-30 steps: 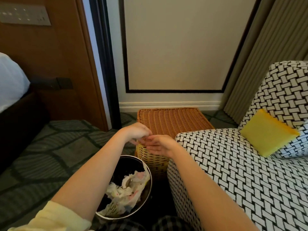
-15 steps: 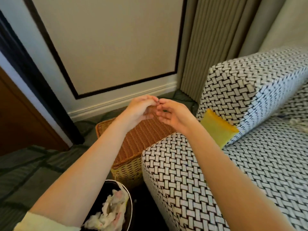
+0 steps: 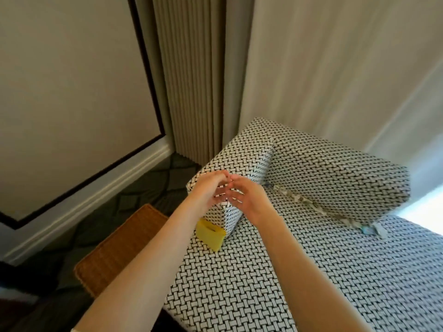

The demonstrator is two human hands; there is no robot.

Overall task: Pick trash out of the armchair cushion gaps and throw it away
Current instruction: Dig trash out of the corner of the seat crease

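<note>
Found the fingertips (image 3: pixel 225 175) of both hands meeting tip to tip, the other fingers loosely spread and only slightly bent. Saw nothing gripped in either hand, though motion blur smeared that spot. Placed the left hand (image 3: pixel 209 191) and the right hand (image 3: pixel 249 203) side by side in the air, in front of the near end of the armrest (image 3: pixel 242 152). Noted two bare forearms reaching in from the bottom edge.

Spotted a yellow piece (image 3: pixel 211 234) just below the left wrist, wedged in the gap between armrest and seat cushion (image 3: pixel 275 271) and poking outward. Spotted more trash (image 3: pixel 299 200) well apart from the hands: pale crumpled scraps strung along the gap between seat cushion and back cushion (image 3: pixel 335 178). Made out a small blue-and-white wrapper (image 3: pixel 368 230) at the far end of that line, under the back cushion's corner. Touched none of it.

Noted a wicker basket (image 3: pixel 115 255) just beside the armchair on the dark patterned carpet (image 3: pixel 143 192). Saw a pleated curtain (image 3: pixel 191 80) behind the armrest, a pale sheer curtain (image 3: pixel 335 68) behind the back cushion, and a dark-bordered wall panel (image 3: pixel 72 92) off to the other side.
</note>
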